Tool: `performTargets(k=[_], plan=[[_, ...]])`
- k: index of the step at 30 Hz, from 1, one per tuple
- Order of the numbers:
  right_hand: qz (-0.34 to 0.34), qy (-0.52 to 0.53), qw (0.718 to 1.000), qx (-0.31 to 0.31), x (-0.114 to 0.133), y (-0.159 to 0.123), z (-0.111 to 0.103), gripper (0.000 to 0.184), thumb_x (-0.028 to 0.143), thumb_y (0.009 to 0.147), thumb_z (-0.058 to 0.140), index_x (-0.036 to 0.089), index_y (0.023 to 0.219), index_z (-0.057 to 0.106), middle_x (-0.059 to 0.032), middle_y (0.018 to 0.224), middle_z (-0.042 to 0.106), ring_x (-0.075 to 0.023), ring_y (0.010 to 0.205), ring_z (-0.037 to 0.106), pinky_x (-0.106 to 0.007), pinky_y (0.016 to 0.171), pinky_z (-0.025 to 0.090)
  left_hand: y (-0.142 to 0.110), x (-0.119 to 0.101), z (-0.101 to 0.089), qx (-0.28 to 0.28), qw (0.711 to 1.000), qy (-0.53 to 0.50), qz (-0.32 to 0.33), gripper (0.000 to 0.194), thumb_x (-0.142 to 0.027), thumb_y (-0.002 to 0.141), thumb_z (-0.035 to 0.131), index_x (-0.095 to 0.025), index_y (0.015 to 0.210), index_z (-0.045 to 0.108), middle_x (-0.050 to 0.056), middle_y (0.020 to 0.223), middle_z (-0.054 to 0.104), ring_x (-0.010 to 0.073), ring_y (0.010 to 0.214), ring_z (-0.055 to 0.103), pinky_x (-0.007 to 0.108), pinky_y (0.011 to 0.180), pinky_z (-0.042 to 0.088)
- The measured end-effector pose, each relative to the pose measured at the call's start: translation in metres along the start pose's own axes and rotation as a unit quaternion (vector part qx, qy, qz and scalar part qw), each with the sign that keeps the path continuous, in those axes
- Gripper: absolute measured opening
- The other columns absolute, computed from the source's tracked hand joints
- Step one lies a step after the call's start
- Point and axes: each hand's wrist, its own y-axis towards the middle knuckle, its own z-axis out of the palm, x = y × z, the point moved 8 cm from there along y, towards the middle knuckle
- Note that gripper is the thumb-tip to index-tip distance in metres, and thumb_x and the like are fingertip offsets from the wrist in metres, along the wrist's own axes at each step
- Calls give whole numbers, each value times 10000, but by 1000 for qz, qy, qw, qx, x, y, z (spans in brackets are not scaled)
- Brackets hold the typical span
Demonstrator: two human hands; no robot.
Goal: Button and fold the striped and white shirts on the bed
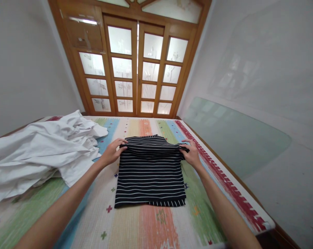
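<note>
A black shirt with thin white stripes (150, 176) lies partly folded on the patterned cloth. At its far left corner my left hand (115, 150) pinches the fabric between thumb and fingers. My right hand (190, 152) grips the far right corner in the same way. Between the two hands the upper edge is raised a little and sags in a loose fold. Beyond it, a strip of the shirt with short vertical-looking stripes shows flat on the cloth. The near edge rests flat, with a band of differently running stripes at its right.
A heap of white cloth (42, 148) lies to the left of the shirt. The multicoloured striped cover (125, 228) spreads over the bed-like surface. A pale glass panel (234, 135) is at the right wall. Wooden doors with glass panes (134, 65) stand at the far end.
</note>
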Motion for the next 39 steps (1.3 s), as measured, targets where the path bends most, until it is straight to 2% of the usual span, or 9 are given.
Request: performTargets(k=[5, 10, 12, 15, 20, 25, 30, 35, 39], plan=[[35, 15, 996, 75, 33, 16, -36, 167, 349, 797, 586, 209, 830, 671, -52, 815, 691, -224, 801, 633, -353, 802, 502, -4, -23, -36, -19, 991, -77, -108, 401, -553, 839, 528, -176, 710, 566, 3, 644, 574, 155, 632, 539, 266, 621, 453], [56, 55, 992, 103, 56, 52, -68, 313, 478, 778, 636, 183, 879, 659, -34, 814, 688, -205, 753, 637, -308, 712, 509, 10, -34, -65, -86, 953, -237, -170, 465, -624, 739, 632, -165, 811, 610, 21, 716, 640, 183, 717, 607, 256, 633, 481], [66, 77, 982, 157, 50, 65, -55, 343, 489, 766, 655, 179, 913, 662, -32, 835, 694, -203, 773, 641, -305, 720, 512, 20, -20, -56, -72, 931, -291, -209, 464, -603, 724, 655, -157, 843, 615, 30, 731, 663, 189, 733, 629, 263, 642, 498], [96, 90, 955, 267, 26, 68, -7, 335, 444, 743, 687, 174, 941, 672, -42, 878, 711, -208, 817, 652, -314, 756, 518, 26, 20, -21, -5, 912, -290, -289, 452, -577, 722, 647, -142, 838, 607, 40, 709, 663, 193, 729, 649, 273, 636, 515], [183, -28, 920, 347, -32, 32, 62, 184, 248, 650, 759, 155, 798, 701, -92, 853, 728, -259, 840, 673, -393, 816, 524, 0, 87, 21, 42, 915, -90, -392, 327, -449, 731, 627, -141, 818, 563, 45, 626, 623, 221, 591, 636, 343, 562, 522], [109, -49, 941, 317, -20, -1, 79, 258, 294, 741, 714, 177, 971, 711, -121, 1168, 672, -289, 1165, 573, -460, 1053, 388, -18, 84, 23, 24, 945, -23, -325, 185, -309, 715, 621, -159, 819, 588, 98, 880, 670, 253, 844, 641, 421, 839, 504], [-46, -16, 937, 345, 61, -47, 82, 475, 469, 876, 576, 172, 1244, 617, -141, 1437, 483, -286, 1385, 360, -493, 1144, 264, -36, 11, 34, 106, 990, 21, -92, 304, -429, 843, 552, -179, 1001, 625, 109, 1086, 655, 263, 1065, 592, 439, 961, 464], [-142, 11, 866, 479, 134, -119, 87, 935, 640, 766, 633, 178, 1506, 295, -127, 1566, 257, -300, 1467, 131, -497, 1179, 181, -97, -51, 68, 295, 954, 0, 42, 657, -506, 839, 611, -297, 1430, 417, 77, 1511, 397, 298, 1408, 320, 491, 1146, 280], [-169, -17, 849, 500, 145, -153, 86, 750, 551, 913, 489, 210, 1526, 227, -97, 1587, 196, -270, 1474, 68, -498, 1190, 143, -136, -62, 86, 339, 936, 33, 94, 647, -429, 920, 522, -377, 1500, 241, 27, 1561, 281, 293, 1454, 192, 558, 1171, 179]])
